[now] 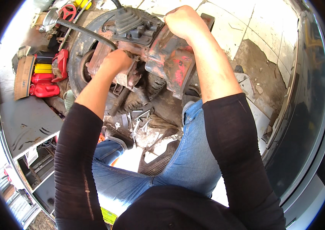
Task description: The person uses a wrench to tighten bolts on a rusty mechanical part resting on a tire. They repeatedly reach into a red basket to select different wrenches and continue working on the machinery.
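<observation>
A worn red gearbox housing [170, 61] with a black rubber lever boot [128, 20] on top sits against a black tyre [79, 46] in front of me. My left hand [115, 60] is closed on a metal part at the housing's left side, under a curved dark lever [85, 32]. My right hand [183, 19] is a fist gripping the upper right edge of the housing. What lies inside either fist is hidden. Both forearms wear black sleeves pushed up.
Several wrenches [139, 119] lie on the dirty floor between my knees. Red and yellow containers [44, 78] and a red handwheel [67, 11] stand at the left, beside a grey metal shelf [24, 122]. A grey vehicle body [308, 99] curves along the right. Cracked tiles [258, 23] lie beyond.
</observation>
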The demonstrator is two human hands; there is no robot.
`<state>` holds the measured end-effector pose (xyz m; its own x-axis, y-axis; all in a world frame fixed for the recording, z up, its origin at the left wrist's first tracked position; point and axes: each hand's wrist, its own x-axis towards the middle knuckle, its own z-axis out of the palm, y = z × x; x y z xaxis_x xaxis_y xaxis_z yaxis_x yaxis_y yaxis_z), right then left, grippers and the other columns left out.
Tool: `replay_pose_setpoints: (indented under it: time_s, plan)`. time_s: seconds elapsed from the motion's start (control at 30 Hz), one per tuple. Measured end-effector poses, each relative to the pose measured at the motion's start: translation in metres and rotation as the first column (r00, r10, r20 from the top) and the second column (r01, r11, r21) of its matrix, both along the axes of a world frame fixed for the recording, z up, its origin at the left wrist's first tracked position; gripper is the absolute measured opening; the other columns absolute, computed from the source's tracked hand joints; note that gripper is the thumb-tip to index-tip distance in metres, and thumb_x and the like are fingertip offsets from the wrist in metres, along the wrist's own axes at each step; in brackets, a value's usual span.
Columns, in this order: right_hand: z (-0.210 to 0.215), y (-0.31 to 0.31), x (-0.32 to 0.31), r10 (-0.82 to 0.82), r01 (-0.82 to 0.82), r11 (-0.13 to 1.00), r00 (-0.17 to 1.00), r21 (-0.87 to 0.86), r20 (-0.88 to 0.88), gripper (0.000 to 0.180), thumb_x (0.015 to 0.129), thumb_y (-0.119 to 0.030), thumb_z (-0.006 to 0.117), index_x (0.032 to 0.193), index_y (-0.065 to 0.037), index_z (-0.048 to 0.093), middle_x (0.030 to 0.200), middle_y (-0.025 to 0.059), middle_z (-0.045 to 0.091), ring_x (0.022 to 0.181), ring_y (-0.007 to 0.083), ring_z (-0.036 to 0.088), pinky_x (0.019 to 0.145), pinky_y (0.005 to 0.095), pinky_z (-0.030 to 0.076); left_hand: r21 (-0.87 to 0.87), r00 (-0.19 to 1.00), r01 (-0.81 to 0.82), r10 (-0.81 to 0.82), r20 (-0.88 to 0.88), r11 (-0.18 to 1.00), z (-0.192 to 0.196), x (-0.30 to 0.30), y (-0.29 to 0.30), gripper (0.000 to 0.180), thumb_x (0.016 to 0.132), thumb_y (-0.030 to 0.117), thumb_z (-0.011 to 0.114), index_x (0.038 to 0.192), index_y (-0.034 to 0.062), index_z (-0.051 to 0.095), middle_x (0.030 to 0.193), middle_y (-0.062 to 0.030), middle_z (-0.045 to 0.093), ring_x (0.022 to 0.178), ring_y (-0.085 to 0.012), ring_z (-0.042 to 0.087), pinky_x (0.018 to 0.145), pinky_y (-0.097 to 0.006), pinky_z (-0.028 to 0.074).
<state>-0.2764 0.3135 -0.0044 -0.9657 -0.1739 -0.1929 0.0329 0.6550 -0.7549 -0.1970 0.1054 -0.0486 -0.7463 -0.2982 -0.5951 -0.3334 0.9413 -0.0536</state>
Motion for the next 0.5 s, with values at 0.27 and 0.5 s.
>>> replay_pose_setpoints:
  time_s: [0.27, 0.5]
  plan:
    - [0.002, 0.003, -0.002, 0.151, -0.144, 0.981, 0.987, 0.132, -0.046, 0.029, 0.081, -0.012, 0.055, 0.095, -0.001, 0.078, 0.104, 0.0216, 0.073, 0.099, 0.0356, 0.071, 0.086, 0.0421, 0.057, 0.102, 0.993, -0.101, 0.107, -0.053, 0.990, -0.017, 0.014, -0.015, 0.044, 0.086, 0.021, 0.055, 0.118, -0.0064, 0.069, 0.129, -0.0296, 0.064, 0.126, -0.0436, 0.059, 0.106, -0.047, 0.047]
    - [0.001, -0.002, -0.004, 0.112, -0.107, 0.988, 0.993, 0.112, -0.044, 0.028, 0.081, -0.015, 0.058, 0.095, 0.000, 0.078, 0.102, 0.0228, 0.073, 0.099, 0.0361, 0.071, 0.088, 0.0415, 0.057, -0.073, 1.000, -0.009, 0.010, 0.018, 0.997, -0.011, -0.013, -0.007, 0.043, 0.091, 0.019, 0.056, 0.125, -0.0042, 0.067, 0.136, -0.0253, 0.062, 0.129, -0.0407, 0.059, 0.106, -0.047, 0.048]
